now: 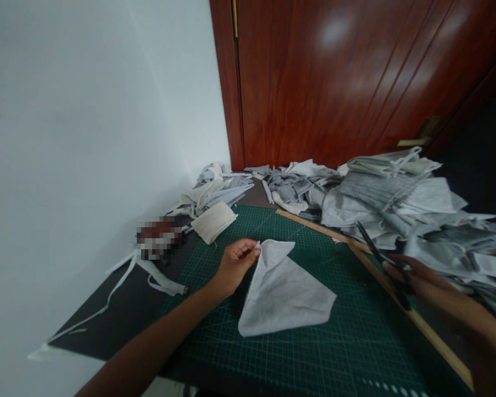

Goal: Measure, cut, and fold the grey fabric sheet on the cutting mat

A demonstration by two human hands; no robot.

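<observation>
Between thumb and fingers, my left hand (236, 264) pinches the top corner of a pale grey piece of cloth (287, 298). The cloth hangs from that pinch over the green cutting mat (215, 342), with a folded flap at its top. My right hand (413, 275) is closed around the dark handles of a pair of scissors (370, 240), at the right side of the mat. The blades point up and to the left, apart from the cloth. Part of the handles is hidden by the fingers.
Wooden rulers (314, 223) lie along the mat's far and right sides. A tall heap of grey fabric (380, 193) stands at the right. Fabric scraps (215, 190) and a folded beige cloth (215, 221) lie at the left, near the white wall (86, 138). Behind is a wooden door (314, 82).
</observation>
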